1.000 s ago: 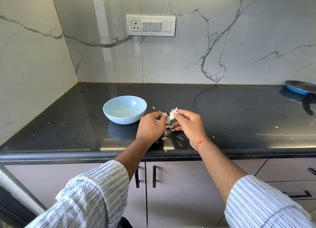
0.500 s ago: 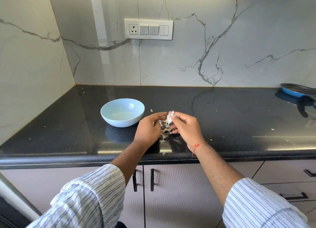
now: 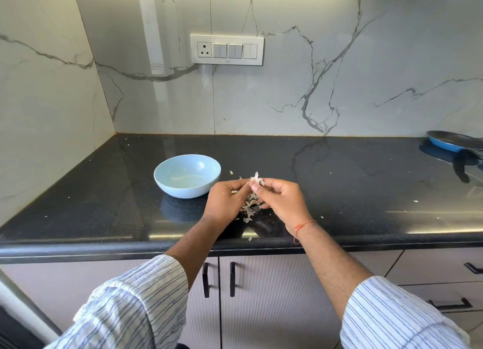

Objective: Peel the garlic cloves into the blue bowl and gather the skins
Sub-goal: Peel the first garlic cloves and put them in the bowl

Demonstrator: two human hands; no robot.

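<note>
1. While both hands meet above the black counter (image 3: 339,181), the left hand (image 3: 226,201) and right hand (image 3: 281,201) pinch one garlic clove (image 3: 256,179) — fingertips closed on it.
2. Loose skins (image 3: 249,208) lie beneath; the blue bowl (image 3: 187,176) stands just left.

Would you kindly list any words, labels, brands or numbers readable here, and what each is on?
None can be read.
Switch plate: a tiny mark under the switches, too small to read.
Blue bowl, pan, counter: no writing visible.
</note>
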